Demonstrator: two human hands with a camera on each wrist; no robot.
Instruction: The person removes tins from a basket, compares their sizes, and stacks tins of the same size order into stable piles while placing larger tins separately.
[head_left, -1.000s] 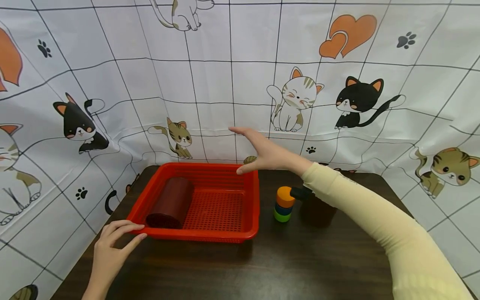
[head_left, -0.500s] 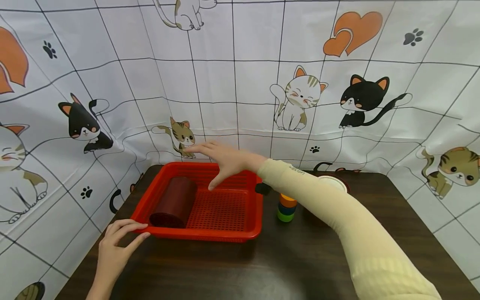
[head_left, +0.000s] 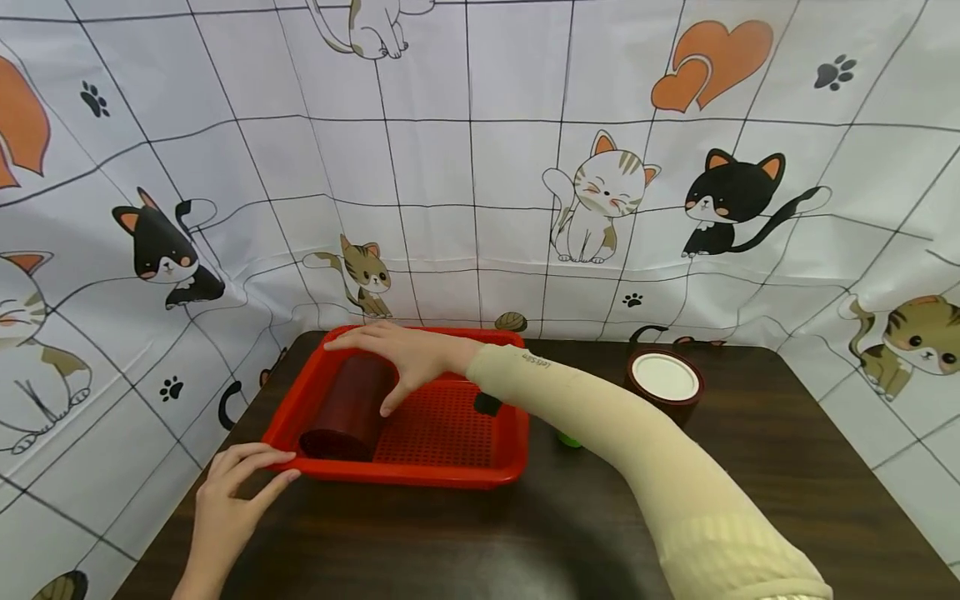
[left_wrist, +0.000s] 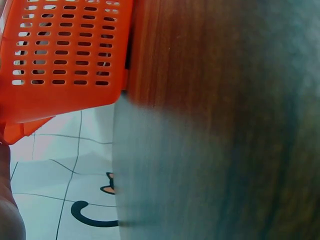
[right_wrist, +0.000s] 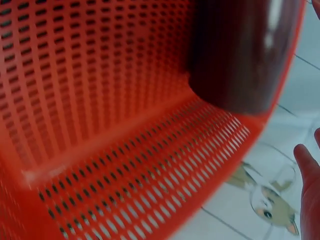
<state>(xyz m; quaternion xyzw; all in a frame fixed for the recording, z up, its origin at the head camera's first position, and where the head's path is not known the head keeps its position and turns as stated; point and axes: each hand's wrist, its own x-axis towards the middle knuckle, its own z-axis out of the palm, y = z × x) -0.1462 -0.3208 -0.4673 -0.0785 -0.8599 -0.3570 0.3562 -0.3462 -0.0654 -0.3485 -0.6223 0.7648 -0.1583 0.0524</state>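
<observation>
A red plastic basket with slotted walls and floor stands on the dark wooden table. Inside it, along the left side, a smooth dark maroon cylinder lies on its side. My left hand pinches the basket's near left corner, fingertips over the rim and thumb below. Over the basket reaches my right hand, thumb and fingers spread wide above the cylinder's far end. The right wrist view shows the cylinder with a gap between it and the fingers.
A dark brown round container with a pale top stands at the back right. Most of a small stack is hidden behind the right sleeve, only its green base showing. A white cat-patterned cloth hangs behind the table.
My right hand has moved left and down, from above the basket's back right to over the cylinder. The round container has come into view from behind the sleeve. The left hand keeps its grip.
</observation>
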